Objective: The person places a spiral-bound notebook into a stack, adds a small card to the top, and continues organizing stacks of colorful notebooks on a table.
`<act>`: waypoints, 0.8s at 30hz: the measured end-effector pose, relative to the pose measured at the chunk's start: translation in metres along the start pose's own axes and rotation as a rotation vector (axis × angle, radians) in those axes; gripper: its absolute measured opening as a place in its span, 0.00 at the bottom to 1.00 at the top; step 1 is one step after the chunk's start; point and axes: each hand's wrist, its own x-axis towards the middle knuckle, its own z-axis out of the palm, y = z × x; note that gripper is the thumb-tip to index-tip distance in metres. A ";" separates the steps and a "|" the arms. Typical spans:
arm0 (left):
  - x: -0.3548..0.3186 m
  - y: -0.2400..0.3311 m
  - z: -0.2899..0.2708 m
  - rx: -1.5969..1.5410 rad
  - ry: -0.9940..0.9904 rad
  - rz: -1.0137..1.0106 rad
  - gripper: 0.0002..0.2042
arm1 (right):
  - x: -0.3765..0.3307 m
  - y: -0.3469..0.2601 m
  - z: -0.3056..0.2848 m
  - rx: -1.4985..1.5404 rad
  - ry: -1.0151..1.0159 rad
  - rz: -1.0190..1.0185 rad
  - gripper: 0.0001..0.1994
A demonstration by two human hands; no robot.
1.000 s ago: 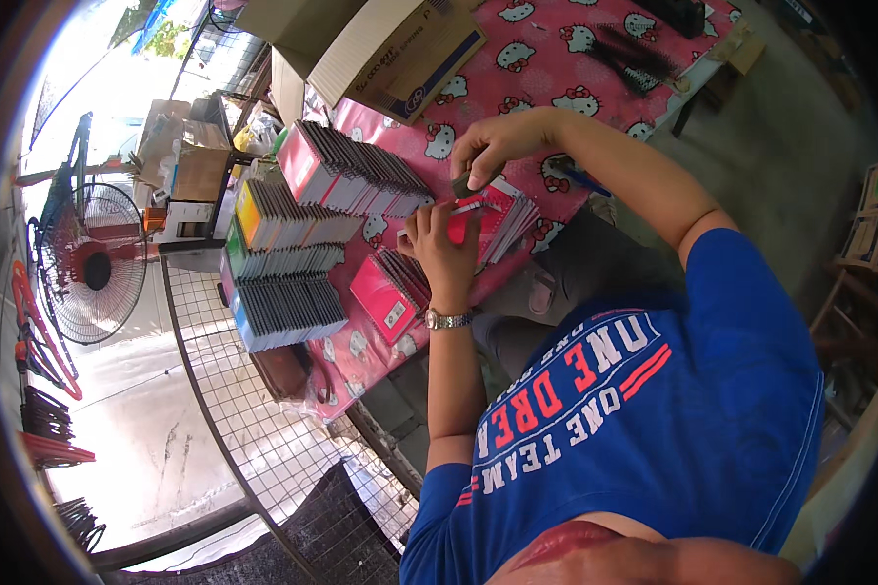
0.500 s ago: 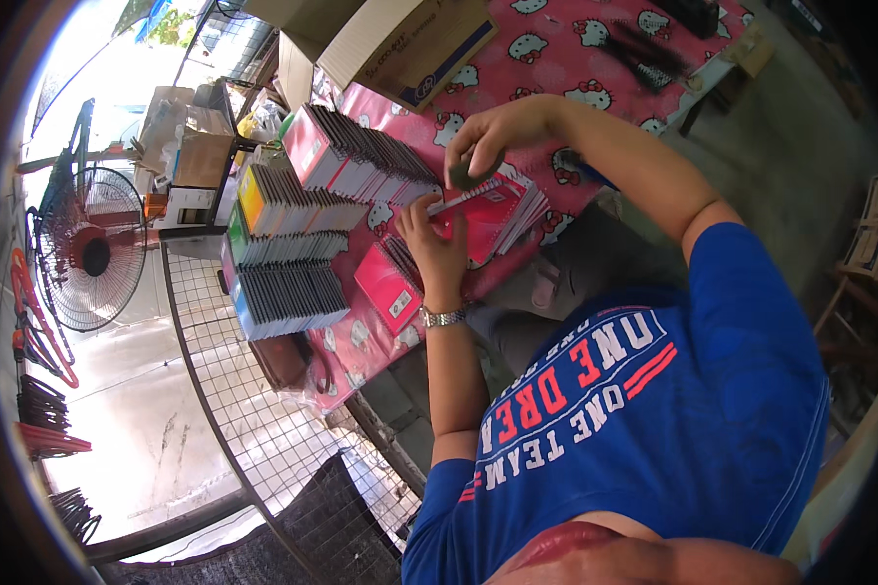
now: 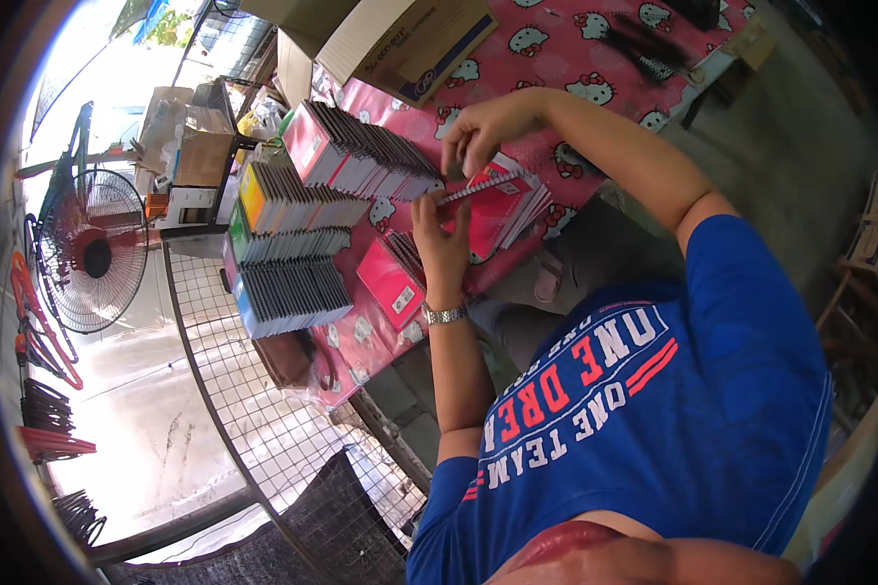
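A red spiral notebook (image 3: 495, 207) lies on top of a fanned stack, its white wire spine pointing up towards my hands. My left hand (image 3: 441, 239), a metal watch on its wrist, pinches the near-left end of that spine between thumb and fingers. Just above the spine is my right hand (image 3: 488, 135), its fingers curled and pinched together over the far side; whatever they hold is hidden. Left of my left wrist lie more red notebooks (image 3: 390, 280), overlapping with their bindings upward.
Rows of black-bound notebooks with red (image 3: 312, 146), yellow (image 3: 256, 200) and blue (image 3: 288, 297) covers stand at the left. An open cardboard box (image 3: 415, 49) sits at the back on the pink patterned tablecloth (image 3: 527, 73). A fan (image 3: 93, 253) stands far left.
The dark green object that showed in my right hand is out of sight now. My right fingers have shifted slightly along the spine; my left hand has moved slightly right.
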 end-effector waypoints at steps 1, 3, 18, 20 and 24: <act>-0.001 -0.002 0.001 -0.017 -0.006 -0.009 0.15 | -0.004 0.000 0.003 0.386 -0.068 -0.204 0.27; 0.001 0.002 0.004 -0.020 0.005 0.026 0.15 | -0.006 0.001 0.007 0.785 -0.140 -0.404 0.26; -0.001 0.006 0.005 -0.176 0.020 -0.095 0.14 | 0.020 0.037 -0.009 -0.227 0.212 0.078 0.25; -0.001 0.003 0.004 -0.206 0.042 -0.133 0.13 | -0.002 0.064 -0.010 -0.590 0.613 0.245 0.25; -0.003 0.008 0.011 -0.486 0.082 -0.307 0.09 | -0.062 0.173 0.016 -0.850 0.980 0.321 0.40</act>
